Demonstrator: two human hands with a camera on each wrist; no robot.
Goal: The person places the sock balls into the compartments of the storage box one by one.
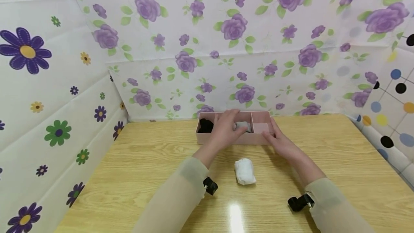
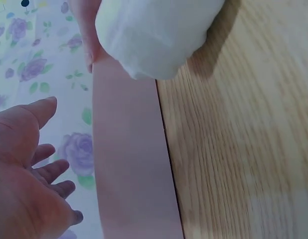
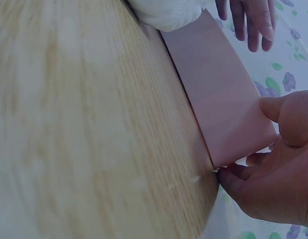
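Observation:
A long pink divided box stands at the back of the table. My right hand grips its right end, the thumb on the front wall and the fingers round the end wall. Over the middle of the box hovers my left hand, fingers loosely spread and holding nothing. A black cloth bundle lies in the left compartment, and a grey cloth bundle sits in a middle one, partly hidden by the left hand. The right compartment shows its bare floor. In front of the box lies a folded white cloth bundle.
The wooden table meets a flowered sheet close behind the box. More patterned sheets hang at the left and right sides. A small black camera is worn at the left wrist, another at the right.

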